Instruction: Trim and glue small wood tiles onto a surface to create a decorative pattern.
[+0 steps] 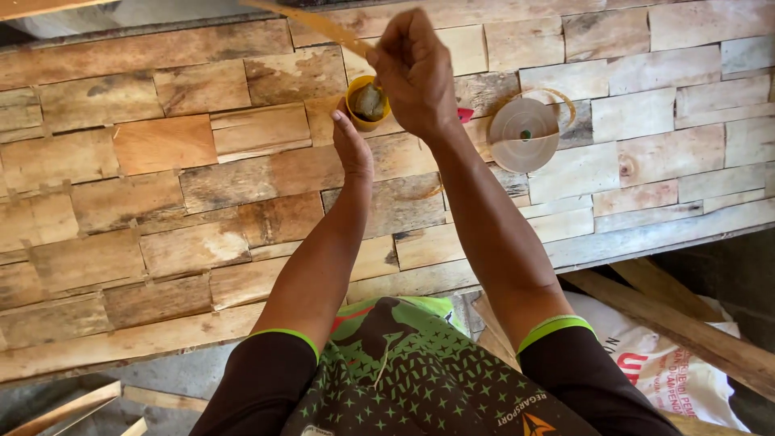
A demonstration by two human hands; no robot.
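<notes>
A panel of glued wood pieces lies in front of me. My left hand rests edge-down on it, fingers straight, right beside a small yellow cup with a dark lump inside. My right hand is raised just above and right of the cup, fingers closed on a thin pale strip that runs up and left from the fist. A round reel of the same pale tape lies flat on the panel to the right of my right wrist.
A small red object peeks out beside my right wrist. Below the panel's near edge lie loose wooden slats and a white printed sack at the right, and more slats at the bottom left.
</notes>
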